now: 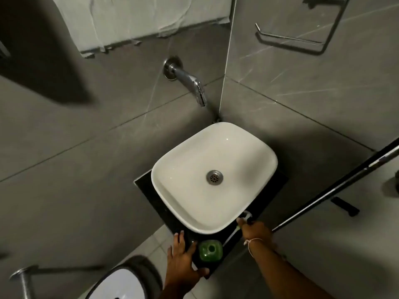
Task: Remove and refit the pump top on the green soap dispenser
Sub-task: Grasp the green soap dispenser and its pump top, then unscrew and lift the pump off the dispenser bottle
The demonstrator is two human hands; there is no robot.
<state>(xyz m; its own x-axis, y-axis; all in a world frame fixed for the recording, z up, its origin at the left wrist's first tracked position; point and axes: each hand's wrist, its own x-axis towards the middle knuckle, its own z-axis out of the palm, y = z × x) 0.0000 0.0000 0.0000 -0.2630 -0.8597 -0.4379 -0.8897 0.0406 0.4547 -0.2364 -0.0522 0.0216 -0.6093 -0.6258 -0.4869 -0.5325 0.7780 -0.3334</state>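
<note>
The green soap dispenser (210, 253) stands on the black counter's near corner, just in front of the basin. Its neck is uncovered and the round hole shows. My right hand (255, 230) is to its right, shut on the pump top (247, 215), whose pale head lies against the basin's rim. The pump's thin tube (231, 235) slants down toward the bottle, its tip outside the neck. My left hand (181, 254) lies flat on the counter just left of the bottle, fingers spread and thumb at the counter's front edge, holding nothing.
A white basin (172, 190) with a metal drain (214, 177) fills most of the black counter (146, 188). A chrome tap (190, 83) juts from the grey tiled wall above. A white-lidded bin (121, 283) sits at lower left, and a dark bar (336, 186) crosses at right.
</note>
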